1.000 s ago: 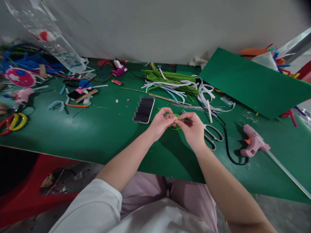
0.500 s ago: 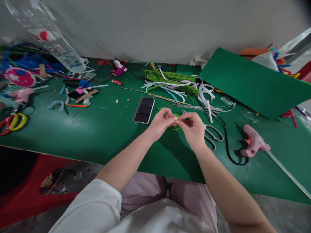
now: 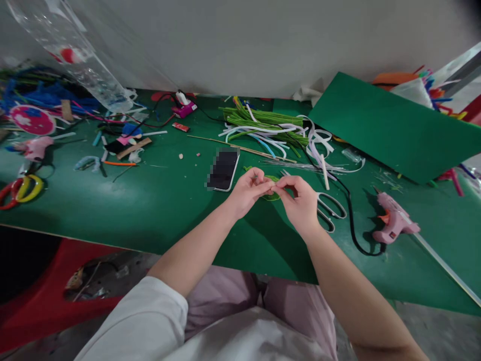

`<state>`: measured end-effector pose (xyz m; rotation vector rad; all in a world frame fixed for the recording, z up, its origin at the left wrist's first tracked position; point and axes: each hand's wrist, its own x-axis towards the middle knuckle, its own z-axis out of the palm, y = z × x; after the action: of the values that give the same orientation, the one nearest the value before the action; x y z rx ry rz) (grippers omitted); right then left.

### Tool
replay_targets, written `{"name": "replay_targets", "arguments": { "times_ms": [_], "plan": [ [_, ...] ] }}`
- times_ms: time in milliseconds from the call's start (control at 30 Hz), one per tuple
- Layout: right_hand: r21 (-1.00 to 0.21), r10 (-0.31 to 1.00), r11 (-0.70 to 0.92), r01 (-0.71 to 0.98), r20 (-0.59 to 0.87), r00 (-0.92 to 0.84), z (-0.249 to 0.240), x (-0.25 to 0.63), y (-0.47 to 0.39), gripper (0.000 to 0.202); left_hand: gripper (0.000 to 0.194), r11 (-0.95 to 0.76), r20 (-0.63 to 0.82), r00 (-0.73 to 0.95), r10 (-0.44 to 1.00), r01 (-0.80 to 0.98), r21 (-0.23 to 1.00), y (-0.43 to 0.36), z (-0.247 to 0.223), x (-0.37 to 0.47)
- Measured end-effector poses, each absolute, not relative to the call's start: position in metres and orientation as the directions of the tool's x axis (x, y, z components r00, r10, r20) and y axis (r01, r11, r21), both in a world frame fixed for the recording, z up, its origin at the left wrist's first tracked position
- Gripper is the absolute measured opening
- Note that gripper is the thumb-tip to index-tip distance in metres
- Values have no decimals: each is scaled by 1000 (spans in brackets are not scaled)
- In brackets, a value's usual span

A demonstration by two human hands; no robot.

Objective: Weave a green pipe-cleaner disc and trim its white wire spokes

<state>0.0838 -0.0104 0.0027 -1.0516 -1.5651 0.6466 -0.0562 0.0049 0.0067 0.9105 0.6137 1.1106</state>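
My left hand (image 3: pixel 249 192) and my right hand (image 3: pixel 299 201) meet over the green table (image 3: pixel 180 210), thumbs and fingertips pinched together. Whatever sits between the fingertips is too small and too covered to name. Partly hidden beneath and behind the fingers lies a coiled green pipe cleaner piece (image 3: pixel 271 195). Grey-handled scissors (image 3: pixel 332 204) rest just right of my right hand, their blades partly covered by it. To the left of my left hand a smartphone (image 3: pixel 225 169) lies flat with a dark screen.
Green and white pipe cleaners (image 3: pixel 263 120) lie in a bundle at the back. On the right are a pink glue gun (image 3: pixel 394 220) with a black cord and a tilted green board (image 3: pixel 394 125). Red-and-yellow-handled scissors (image 3: pixel 30 188) and a clear bottle (image 3: pixel 90 70) are on the left.
Both hands stay in nearly the same place, with only a slight shift of the fingers. The small pale spot between the fingertips shows less now.
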Motion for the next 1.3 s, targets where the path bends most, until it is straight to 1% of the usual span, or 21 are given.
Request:
{"name": "replay_targets", "arguments": {
  "times_ms": [100,400,500,567,633,700,833,1000,1133,1300],
  "plan": [
    [-808,857,500,312,514,-40,2,85,-10,8,26,164,19,350,936,-485,859,4,6,-56],
    [-780,838,528,336,544,-55,4,85,-11,7,26,170,23,365,931,-487,857,5,5,-56],
    [-813,857,495,307,514,-22,5,85,-11,6,26,165,19,344,939,-498,851,6,7,-56],
    [-847,880,461,267,474,-14,5,85,-10,11,26,157,20,333,943,-496,854,7,8,-57],
    [-863,892,446,239,449,-45,5,85,-9,19,26,157,20,337,941,-490,858,8,8,-58],
    [-850,887,460,259,454,-85,6,86,-8,21,26,163,20,350,937,-485,859,8,7,-59],
    [-814,874,480,328,477,-94,7,86,-8,14,22,168,22,360,933,-488,856,9,4,-61],
    [-843,888,454,290,456,-64,9,85,-9,11,17,193,-2,366,931,-485,853,9,5,-61],
    [-856,896,437,276,440,-56,9,85,-9,9,21,195,-20,366,930,-446,874,8,8,-61],
    [-885,909,416,210,413,-60,6,84,-9,7,24,205,-27,379,925,-438,875,8,7,-61]
  ]
}}
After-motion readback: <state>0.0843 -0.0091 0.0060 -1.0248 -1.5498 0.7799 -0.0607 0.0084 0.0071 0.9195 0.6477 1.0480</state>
